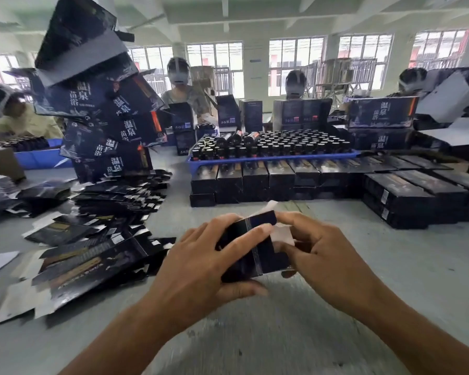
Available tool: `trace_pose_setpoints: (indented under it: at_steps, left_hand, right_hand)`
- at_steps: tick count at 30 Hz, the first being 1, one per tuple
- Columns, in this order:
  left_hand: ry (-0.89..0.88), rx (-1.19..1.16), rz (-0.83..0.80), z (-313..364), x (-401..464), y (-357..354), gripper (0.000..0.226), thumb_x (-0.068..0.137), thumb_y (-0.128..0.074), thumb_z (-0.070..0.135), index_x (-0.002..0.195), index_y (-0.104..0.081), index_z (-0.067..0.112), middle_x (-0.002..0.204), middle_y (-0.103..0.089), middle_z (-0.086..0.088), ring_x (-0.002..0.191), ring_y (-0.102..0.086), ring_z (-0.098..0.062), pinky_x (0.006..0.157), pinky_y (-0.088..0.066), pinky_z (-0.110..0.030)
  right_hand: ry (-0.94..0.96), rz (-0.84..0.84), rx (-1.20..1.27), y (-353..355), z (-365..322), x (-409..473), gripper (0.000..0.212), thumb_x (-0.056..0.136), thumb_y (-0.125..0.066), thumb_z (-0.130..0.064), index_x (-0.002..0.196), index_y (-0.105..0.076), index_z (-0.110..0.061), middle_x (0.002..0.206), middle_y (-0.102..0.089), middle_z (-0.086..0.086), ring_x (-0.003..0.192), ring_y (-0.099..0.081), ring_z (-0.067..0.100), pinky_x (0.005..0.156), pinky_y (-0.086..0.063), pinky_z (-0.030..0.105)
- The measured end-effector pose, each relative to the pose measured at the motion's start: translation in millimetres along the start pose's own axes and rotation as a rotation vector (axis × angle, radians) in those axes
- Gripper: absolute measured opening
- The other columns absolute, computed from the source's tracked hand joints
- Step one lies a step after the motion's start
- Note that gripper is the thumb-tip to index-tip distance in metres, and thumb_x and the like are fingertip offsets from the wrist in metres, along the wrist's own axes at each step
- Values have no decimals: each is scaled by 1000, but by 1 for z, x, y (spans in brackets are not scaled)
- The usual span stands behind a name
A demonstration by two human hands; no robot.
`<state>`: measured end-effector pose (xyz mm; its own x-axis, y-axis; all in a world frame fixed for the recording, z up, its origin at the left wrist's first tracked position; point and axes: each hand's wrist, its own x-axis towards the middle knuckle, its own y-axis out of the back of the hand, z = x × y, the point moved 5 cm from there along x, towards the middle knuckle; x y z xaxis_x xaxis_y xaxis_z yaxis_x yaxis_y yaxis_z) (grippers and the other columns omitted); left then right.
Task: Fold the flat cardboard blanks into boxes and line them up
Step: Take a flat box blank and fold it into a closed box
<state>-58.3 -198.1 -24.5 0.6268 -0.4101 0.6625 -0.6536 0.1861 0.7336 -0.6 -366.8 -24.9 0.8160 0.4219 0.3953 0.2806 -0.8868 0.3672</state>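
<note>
A small dark cardboard box (257, 247) is held over the grey table (255, 334), with white end flaps sticking out at its right end. My left hand (201, 263) grips the box from the left, fingers over its top and thumb underneath. My right hand (328, 255) holds the right end, its fingers curled at the white flaps. A spread pile of flat dark blanks (92, 239) lies on the table to the left. Rows of folded dark boxes (295, 180) stand lined up beyond my hands, reaching to the right edge.
A blue tray (271, 158) full of dark bottles sits on the folded boxes. A tall leaning stack of large printed cartons (106, 117) rises at the back left. Several people work across the table. More cartons (382, 112) are at the back right.
</note>
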Motion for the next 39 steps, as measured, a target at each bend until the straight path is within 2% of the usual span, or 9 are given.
trace_pose_setpoints:
  at_steps: [8, 16, 21, 24, 27, 30, 34, 37, 39]
  left_hand:
    - [56, -123, -7, -3, -2, 0, 66, 84, -63, 53, 144, -42, 39, 141, -45, 2, 121, -49, -16, 95, -48, -36]
    - [86, -49, -41, -9, -1, 2, 62, 84, -55, 63, 138, -48, 35, 143, -44, 1, 122, -48, -15, 98, -34, -29]
    - [104, -129, -76, -8, -4, 2, 60, 85, -58, 60, 139, -47, 36, 146, -42, 5, 122, -45, -9, 97, -33, -24]
    - [98, -169, -90, -7, -5, 2, 57, 85, -59, 53, 139, -49, 36, 150, -40, 4, 126, -49, -13, 99, -41, -29]
    - [94, -188, -88, -5, -5, 4, 49, 85, -59, 46, 132, -53, 35, 150, -43, -3, 125, -54, -21, 93, -54, -41]
    - [103, -189, -79, -4, -6, 4, 47, 84, -57, 43, 130, -52, 35, 150, -43, -3, 122, -57, -23, 87, -58, -43]
    - [124, -180, -69, -3, -7, 2, 59, 84, -54, 45, 141, -43, 35, 151, -38, 0, 123, -56, -23, 88, -57, -41]
    - [123, -129, -93, -4, -8, -1, 62, 85, -54, 42, 146, -41, 36, 152, -37, -2, 128, -50, -22, 91, -50, -35]
    - [121, -120, -104, -5, -9, -2, 61, 84, -59, 38, 144, -44, 34, 152, -37, -2, 129, -46, -20, 91, -46, -31]
  right_hand:
    - [39, 56, 14, 2, 0, -3, 45, 95, -65, -11, 127, -63, -43, 98, -75, -15, 84, -73, 6, 65, -58, 20]
    - [92, 120, -72, 0, -1, -6, 44, 94, -66, -19, 124, -54, -50, 100, -74, -11, 77, -71, 2, 61, -53, 12]
    - [76, 131, -91, -1, 3, -8, 51, 94, -65, -23, 130, -43, -52, 95, -75, -13, 78, -72, 2, 66, -53, 13]
    - [100, 121, -156, -1, 1, -9, 60, 95, -64, -24, 134, -37, -61, 93, -73, -14, 79, -71, 2, 69, -56, 16]
    - [136, 110, -240, -3, -2, -10, 45, 96, -62, -21, 126, -51, -53, 87, -69, -25, 76, -68, -3, 65, -54, 14]
    - [143, 118, -283, -2, -2, -10, 36, 95, -63, -16, 121, -64, -42, 88, -60, -42, 78, -64, -7, 67, -47, 7]
    - [165, 131, -304, -2, -4, -11, 33, 96, -63, -14, 120, -68, -36, 92, -64, -36, 89, -60, -13, 76, -43, 3]
    - [159, 101, -330, -2, -4, -10, 33, 96, -63, -25, 127, -66, -34, 108, -61, -33, 95, -59, -14, 79, -42, 2]
    - [129, 33, -326, -4, -3, -9, 47, 89, -66, -49, 134, -60, -39, 113, -60, -32, 99, -58, -13, 80, -45, 4]
